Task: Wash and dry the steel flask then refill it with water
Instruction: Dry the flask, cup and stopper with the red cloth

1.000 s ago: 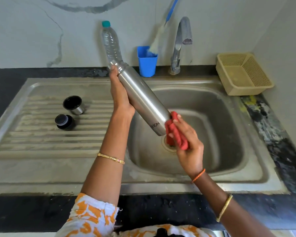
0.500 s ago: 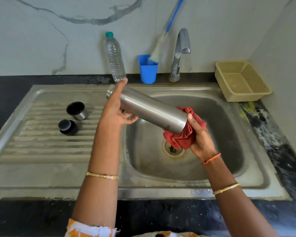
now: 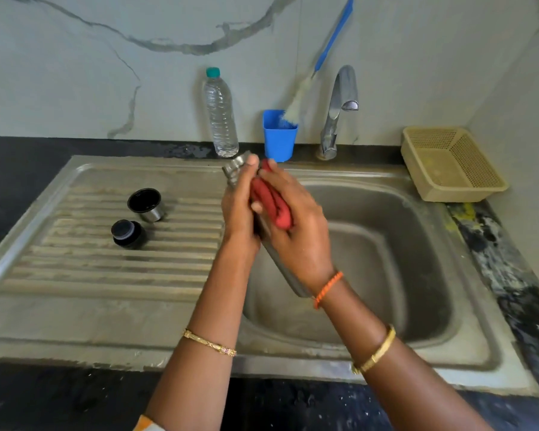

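**Drying the flask over the sink**

The steel flask [image 3: 280,269] is held up in the air over the sink [image 3: 386,244]. It is tilted, with its open top near the back edge of the sink and its bottom pointing toward the person. Most of it is hidden by the two hands.

The left hand [image 3: 240,209] is wrapped around the top part of the flask and holds it tight. The right hand [image 3: 296,228] holds a red cloth [image 3: 269,202] and presses it on the side of the flask, with its fingers curled around both.

On the ridged part beside the sink sit a steel cup [image 3: 146,204] and a black lid [image 3: 127,233], close together.

At the back, on the dark tabletop [image 3: 28,163], stands a clear water bottle [image 3: 220,116] with a green cap. Next to it is a blue cup [image 3: 279,141] with a long brush [image 3: 321,60] in it. Then comes the tap [image 3: 336,113]. A tan basket [image 3: 451,163] sits in the right corner.
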Available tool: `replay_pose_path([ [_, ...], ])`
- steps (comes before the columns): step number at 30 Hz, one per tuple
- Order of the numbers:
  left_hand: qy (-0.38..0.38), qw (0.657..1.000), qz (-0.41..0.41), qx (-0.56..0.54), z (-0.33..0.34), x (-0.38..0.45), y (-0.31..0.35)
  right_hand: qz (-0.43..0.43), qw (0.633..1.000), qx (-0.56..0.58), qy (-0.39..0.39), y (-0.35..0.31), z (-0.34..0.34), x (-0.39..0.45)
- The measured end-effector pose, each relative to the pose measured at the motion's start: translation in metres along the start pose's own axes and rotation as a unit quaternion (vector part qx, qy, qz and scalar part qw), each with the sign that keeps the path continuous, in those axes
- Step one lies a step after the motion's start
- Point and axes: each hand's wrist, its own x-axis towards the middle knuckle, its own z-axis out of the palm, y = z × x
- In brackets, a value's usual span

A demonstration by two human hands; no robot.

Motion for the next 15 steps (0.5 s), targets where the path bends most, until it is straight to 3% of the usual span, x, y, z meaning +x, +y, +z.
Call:
replay_pose_path([
  [3,-0.042,0.998,0.003,-0.049,0.002,-0.010,-0.002,-0.021,0.999,0.044,-0.020,-0.011,0.010,0.034],
  [7,-0.064,0.997,0.043,-0.024,-0.002,-0.015,0.007,0.039,0.964,0.243,-0.104,-0.010,-0.001,0.046],
  [15,-0.077,0.997,0.017,-0.013,-0.016,-0.007,0.020,0.080,0.973,0.197,-0.089,0.008,-0.020,-0.013],
])
